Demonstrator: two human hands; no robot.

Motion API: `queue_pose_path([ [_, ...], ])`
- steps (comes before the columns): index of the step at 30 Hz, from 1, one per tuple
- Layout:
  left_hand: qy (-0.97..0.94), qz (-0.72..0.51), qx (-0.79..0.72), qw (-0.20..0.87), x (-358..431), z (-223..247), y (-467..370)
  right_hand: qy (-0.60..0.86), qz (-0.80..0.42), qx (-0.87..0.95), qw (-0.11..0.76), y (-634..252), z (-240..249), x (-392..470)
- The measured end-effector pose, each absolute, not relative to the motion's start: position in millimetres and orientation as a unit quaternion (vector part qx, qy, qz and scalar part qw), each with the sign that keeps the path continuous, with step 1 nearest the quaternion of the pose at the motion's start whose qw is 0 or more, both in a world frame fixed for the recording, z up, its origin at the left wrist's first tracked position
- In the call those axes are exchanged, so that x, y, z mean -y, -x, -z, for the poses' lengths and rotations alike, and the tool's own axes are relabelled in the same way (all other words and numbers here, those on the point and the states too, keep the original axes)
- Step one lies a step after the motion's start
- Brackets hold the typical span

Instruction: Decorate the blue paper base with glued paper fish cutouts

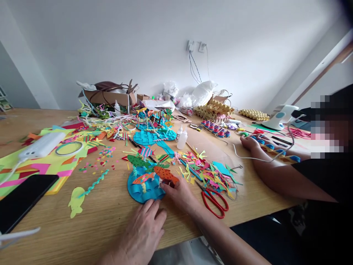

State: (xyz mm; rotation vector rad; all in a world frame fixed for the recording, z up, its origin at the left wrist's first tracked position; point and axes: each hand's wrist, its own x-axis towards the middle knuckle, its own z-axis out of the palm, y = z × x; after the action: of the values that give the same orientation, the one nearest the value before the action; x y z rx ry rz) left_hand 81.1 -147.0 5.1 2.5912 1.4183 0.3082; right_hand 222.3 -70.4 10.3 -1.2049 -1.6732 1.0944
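Note:
A round blue paper base (pixel 135 193) with curled blue strips lies on the table in front of me. Paper fish stand over it: a green one (pixel 138 161), a small orange one (pixel 143 178) and a dotted orange fish (pixel 165 174). My right hand (pixel 176 189) pinches at the lower edge of the dotted orange fish; its fingertips are partly hidden. At the base's front edge rests my left hand (pixel 147 224), fingers loosely extended, thumb apart, nothing visible in it. Red-handled scissors (pixel 215 202) lie right of my right forearm. A yellow paper fish (pixel 76 201) with a wavy blue strip lies to the left.
Paper scraps (pixel 217 175) spread beyond the scissors. Glue bottles (pixel 182 140) stand behind the base, near another blue piece (pixel 146 138). A phone (pixel 27 200), power bank (pixel 42 145) and coloured sheets (pixel 52 187) lie left. On the right, another person's arm (pixel 264 171) rests by a glue gun-like white device (pixel 280 117).

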Motion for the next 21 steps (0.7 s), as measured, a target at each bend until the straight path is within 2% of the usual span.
queue_pose_path([
  [12,-0.869,-0.098,-0.479,0.076,147.2,-9.1,-81.2,0.523,-0.35,0.704,0.329,-223.7,-8.3,65.9],
  [15,-0.871,-0.094,-0.477,0.07,147.7,-8.5,-81.1,0.558,-0.356,0.682,0.31,-223.6,-11.1,67.3],
  [21,-0.875,-0.092,-0.471,0.066,149.5,-8.1,-78.9,0.55,-0.404,0.654,0.327,-226.8,-13.0,69.8],
])
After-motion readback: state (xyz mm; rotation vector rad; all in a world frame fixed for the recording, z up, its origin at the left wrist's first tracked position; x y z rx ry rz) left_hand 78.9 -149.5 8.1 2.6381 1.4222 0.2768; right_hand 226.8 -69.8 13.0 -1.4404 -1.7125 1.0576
